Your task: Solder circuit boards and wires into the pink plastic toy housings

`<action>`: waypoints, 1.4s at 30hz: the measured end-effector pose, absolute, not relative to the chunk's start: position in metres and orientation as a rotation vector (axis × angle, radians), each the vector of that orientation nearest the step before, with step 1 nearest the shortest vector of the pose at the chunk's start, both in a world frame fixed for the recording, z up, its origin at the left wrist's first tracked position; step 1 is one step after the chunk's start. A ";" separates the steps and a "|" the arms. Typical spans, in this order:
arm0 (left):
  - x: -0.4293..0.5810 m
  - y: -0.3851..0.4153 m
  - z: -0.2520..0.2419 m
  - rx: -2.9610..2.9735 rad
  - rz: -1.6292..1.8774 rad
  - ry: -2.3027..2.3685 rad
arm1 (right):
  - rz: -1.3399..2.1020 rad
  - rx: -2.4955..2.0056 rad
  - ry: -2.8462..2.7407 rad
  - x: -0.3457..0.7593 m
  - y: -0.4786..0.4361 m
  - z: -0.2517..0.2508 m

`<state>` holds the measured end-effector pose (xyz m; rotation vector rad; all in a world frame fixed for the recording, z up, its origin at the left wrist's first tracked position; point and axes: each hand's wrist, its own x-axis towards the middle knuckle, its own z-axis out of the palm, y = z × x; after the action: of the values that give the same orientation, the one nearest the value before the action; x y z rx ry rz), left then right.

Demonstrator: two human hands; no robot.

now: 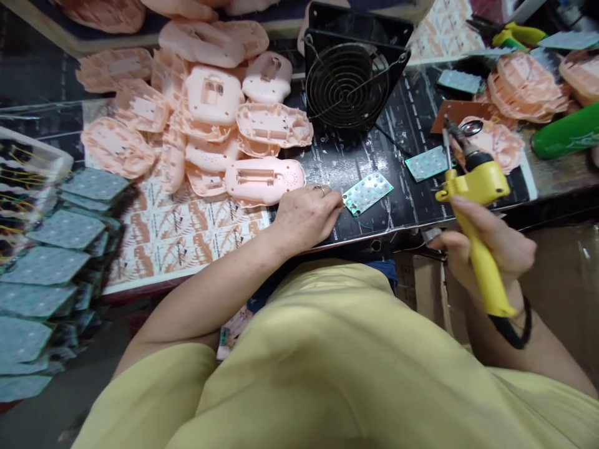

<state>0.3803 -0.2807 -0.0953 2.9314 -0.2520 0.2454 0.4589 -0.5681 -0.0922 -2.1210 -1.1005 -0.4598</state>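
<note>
My right hand [496, 249] is wrapped round the yellow handle of a soldering gun [480, 181], its metal tip pointing away from me over the bench's right side. My left hand [309, 215] rests at the bench's front edge, fingers curled together, with a ring on one finger. Its fingertips are at the left end of a small green circuit board [369, 192]; whatever they pinch is hidden. A thin wire trails from that board's near side. Just beyond my left hand lies a pink plastic casing [266, 181] with a battery slot. Another circuit board [427, 163] lies farther right.
Many pink casings [213, 96] are heaped at the back left. Behind the board stands a black fan [349, 84]. Stacks of circuit boards [42, 271] rise on the left beside a wire-filled tray [53, 156]. A green can [568, 132] and yellow-handled pliers [519, 34] lie right.
</note>
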 end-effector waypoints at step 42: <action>0.380 -0.278 -0.101 2.660 0.393 -0.129 | -0.516 -2.094 -1.122 0.477 -0.502 -0.143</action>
<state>0.3799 -0.2778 -0.1007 2.6604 -0.1293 0.3927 0.4767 -0.5021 -0.1433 -2.0941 -1.1222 -0.5156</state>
